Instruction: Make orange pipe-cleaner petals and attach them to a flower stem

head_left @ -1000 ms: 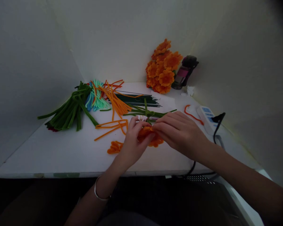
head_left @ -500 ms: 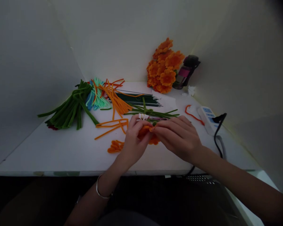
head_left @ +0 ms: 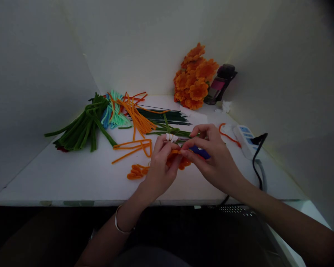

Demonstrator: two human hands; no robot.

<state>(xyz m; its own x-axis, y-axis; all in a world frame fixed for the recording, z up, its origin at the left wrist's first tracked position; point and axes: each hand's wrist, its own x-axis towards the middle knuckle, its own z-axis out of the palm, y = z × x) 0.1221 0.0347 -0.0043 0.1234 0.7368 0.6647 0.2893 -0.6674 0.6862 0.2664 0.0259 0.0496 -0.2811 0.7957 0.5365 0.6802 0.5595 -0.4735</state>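
Close together over the table, both hands work on an orange pipe-cleaner flower [head_left: 184, 163]. My left hand [head_left: 163, 167] is closed around its left side, thumb and fingers pinching it; white wrapping covers one of its fingertips. My right hand [head_left: 214, 159] pinches the flower's upper edge between thumb and index finger, its other fingers lifted and bent. The fingers hide much of the flower. A blue-handled tool [head_left: 200, 152] lies partly behind my right hand; its kind is unclear. Left of my left hand is a small group of looped orange petals [head_left: 137, 172].
Bent orange pipe cleaners [head_left: 132, 145], a green pipe-cleaner bundle [head_left: 82, 128] and light-green ones [head_left: 118, 111] lie to the left. Dark wire stems [head_left: 164, 115] lie behind. Finished orange flowers [head_left: 195, 79] stand at the back beside a dark bottle [head_left: 220, 84]. A power strip [head_left: 246, 141] sits right.
My right hand's fingers have spread and lifted, with the pinch staying on the flower. The blue-handled tool has come into sight behind them. My left hand has shifted slightly right.
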